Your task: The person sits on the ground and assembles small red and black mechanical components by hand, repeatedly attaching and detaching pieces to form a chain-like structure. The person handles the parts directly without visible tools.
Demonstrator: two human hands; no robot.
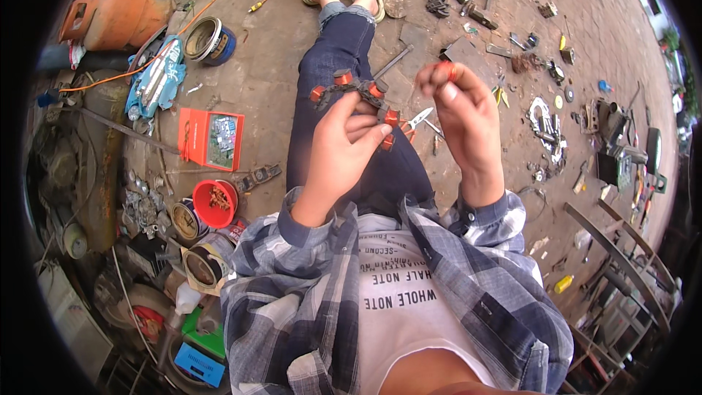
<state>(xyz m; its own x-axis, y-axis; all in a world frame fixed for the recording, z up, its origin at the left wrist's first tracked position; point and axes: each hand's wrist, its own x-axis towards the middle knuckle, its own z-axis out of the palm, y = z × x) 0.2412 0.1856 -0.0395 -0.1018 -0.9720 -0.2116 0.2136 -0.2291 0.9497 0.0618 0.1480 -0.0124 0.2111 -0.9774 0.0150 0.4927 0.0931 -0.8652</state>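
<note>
My left hand (pixel 338 152) is closed on a dark motor stator (pixel 351 88) carrying several reddish copper coils, held above my lap. Its thumb presses near one coil (pixel 393 117). To the right, my right hand (pixel 469 111) is raised with thumb and fingers pinched together. A bit of red-orange wire (pixel 443 71) shows at those fingertips, mostly hidden by them. Pliers (pixel 418 117) with red handles lie between the hands, beyond my thigh.
On the left stand an orange gas cylinder (pixel 117 14), a red bucket (pixel 215 203) of copper-coloured scraps, an open red box (pixel 210 139) and several cans. Hammers (pixel 477 16), loose metal parts and a bent metal frame (pixel 629 263) lie on the right.
</note>
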